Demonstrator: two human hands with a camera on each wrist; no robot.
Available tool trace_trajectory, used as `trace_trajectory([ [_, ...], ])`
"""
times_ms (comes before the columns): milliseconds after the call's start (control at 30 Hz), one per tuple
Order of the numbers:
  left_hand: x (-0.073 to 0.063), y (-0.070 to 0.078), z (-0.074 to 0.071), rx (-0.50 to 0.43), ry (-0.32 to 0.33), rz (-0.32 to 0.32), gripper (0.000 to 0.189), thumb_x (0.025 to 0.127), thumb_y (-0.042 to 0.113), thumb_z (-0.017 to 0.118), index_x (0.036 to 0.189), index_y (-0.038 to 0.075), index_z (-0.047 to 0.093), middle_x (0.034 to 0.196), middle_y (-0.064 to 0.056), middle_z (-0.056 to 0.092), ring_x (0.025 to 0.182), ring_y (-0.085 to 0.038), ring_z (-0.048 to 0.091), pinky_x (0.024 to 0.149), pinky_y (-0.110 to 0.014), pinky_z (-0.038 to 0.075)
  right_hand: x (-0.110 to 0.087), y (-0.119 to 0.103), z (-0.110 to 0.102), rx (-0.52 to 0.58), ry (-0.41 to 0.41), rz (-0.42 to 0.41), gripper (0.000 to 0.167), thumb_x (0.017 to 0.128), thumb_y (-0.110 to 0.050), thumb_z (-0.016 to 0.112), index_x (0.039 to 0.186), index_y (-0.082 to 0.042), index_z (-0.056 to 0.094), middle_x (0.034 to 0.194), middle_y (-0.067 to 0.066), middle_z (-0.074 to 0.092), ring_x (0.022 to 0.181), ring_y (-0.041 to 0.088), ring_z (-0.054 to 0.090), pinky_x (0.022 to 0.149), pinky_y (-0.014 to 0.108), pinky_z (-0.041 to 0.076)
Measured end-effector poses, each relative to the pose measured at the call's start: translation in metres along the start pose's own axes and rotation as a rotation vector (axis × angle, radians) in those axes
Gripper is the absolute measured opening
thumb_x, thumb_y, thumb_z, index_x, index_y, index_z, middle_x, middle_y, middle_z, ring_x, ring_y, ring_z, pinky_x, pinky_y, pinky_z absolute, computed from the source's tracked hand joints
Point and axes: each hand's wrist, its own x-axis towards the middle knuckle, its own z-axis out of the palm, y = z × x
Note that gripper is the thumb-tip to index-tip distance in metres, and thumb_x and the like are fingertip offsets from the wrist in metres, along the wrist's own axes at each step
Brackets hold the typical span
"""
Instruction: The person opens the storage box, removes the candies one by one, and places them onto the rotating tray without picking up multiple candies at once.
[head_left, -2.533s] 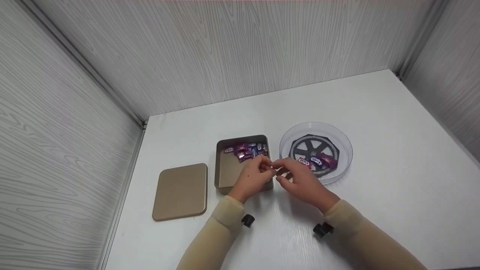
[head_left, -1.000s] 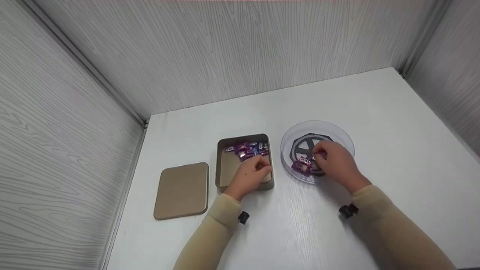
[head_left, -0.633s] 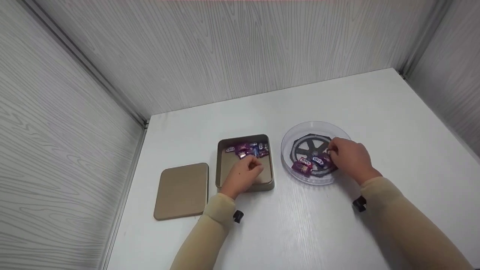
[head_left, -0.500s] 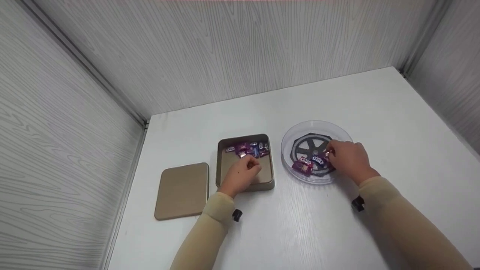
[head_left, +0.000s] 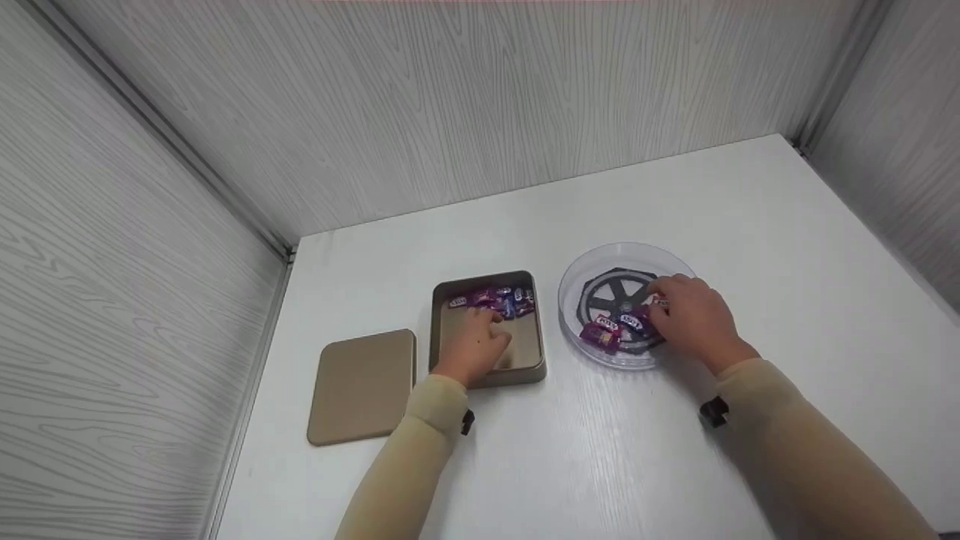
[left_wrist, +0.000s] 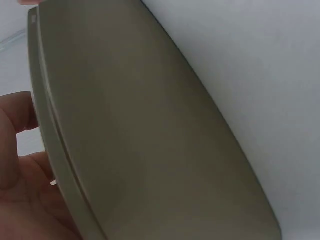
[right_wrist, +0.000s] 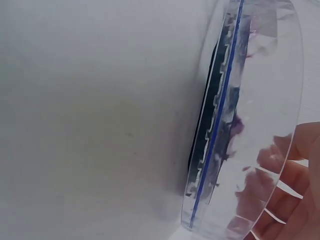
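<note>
In the head view, my left hand (head_left: 472,349) reaches into an open gold tin (head_left: 544,371), fingertips right at the small wrapped candies (head_left: 508,304) along its far side. Its fingers are loosely bent and I see nothing held. To the right, my right hand (head_left: 697,322) is inside a round clear plastic dish (head_left: 574,270). A red-and-white wrapped candy (head_left: 661,301) shows between its thumb and index finger. Purple (head_left: 601,337), red and blue candies lie at the dish's near side. In the right wrist view, the clear wall (right_wrist: 280,100) stands before the right fingers (right_wrist: 287,210).
A gold lid (head_left: 361,386) lies flat on the white table (head_left: 810,315), left of the tin. A black spoked pattern (head_left: 619,289) shows at the dish's bottom. Wood-grain panels (head_left: 480,97) rise at the back and both sides.
My hands have parted from their meeting between tin and dish; the right went into the dish. A purple candy has appeared at the dish's near left. My left hand has shifted left over the tin.
</note>
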Motion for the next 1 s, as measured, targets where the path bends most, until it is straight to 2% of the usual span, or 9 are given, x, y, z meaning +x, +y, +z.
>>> trace_trajectory([
  [200, 0.013, 0.001, 0.001, 0.163, -0.002, -0.001, 0.057, 0.098, 0.034, 0.06, 0.148, 0.008, 0.05, 0.15, -0.013, 0.046, 0.136, -0.034, 0.046, 0.112, -0.049, 0.036, -0.002, -0.004, 0.002, 0.064, -0.009, 0.026, 0.027, 0.096, -0.02, 0.057, 0.116, -0.007, 0.067, 0.113, 0.014, 0.064, 0.103, 0.035, 0.057, 0.086, 0.057, 0.047],
  [400, 0.024, 0.006, 0.003, 0.312, -0.026, 0.044, 0.056, 0.097, 0.034, 0.058, 0.148, 0.01, 0.051, 0.154, -0.011, 0.045, 0.139, -0.034, 0.042, 0.114, -0.048, 0.033, -0.005, -0.007, 0.003, 0.104, -0.023, 0.023, 0.027, 0.098, -0.022, 0.057, 0.118, -0.007, 0.067, 0.108, 0.012, 0.064, 0.097, 0.031, 0.054, 0.084, 0.054, 0.048],
  [733, 0.036, 0.007, 0.002, 0.355, -0.043, 0.018, 0.052, 0.098, 0.029, 0.058, 0.145, 0.006, 0.054, 0.149, -0.016, 0.047, 0.138, -0.035, 0.041, 0.113, -0.049, 0.034, -0.008, -0.01, 0.002, 0.15, -0.023, 0.011, 0.028, 0.097, -0.021, 0.059, 0.12, -0.006, 0.066, 0.108, 0.011, 0.063, 0.096, 0.028, 0.055, 0.085, 0.051, 0.047],
  [1000, 0.04, 0.007, 0.004, 0.444, -0.009, 0.061, 0.044, 0.098, 0.017, 0.058, 0.14, 0.003, 0.059, 0.146, -0.018, 0.05, 0.139, -0.039, 0.04, 0.116, -0.048, 0.03, -0.01, -0.011, 0.003, 0.148, -0.011, -0.014, 0.025, 0.097, -0.02, 0.059, 0.118, -0.009, 0.067, 0.105, 0.009, 0.063, 0.091, 0.026, 0.054, 0.078, 0.047, 0.047],
])
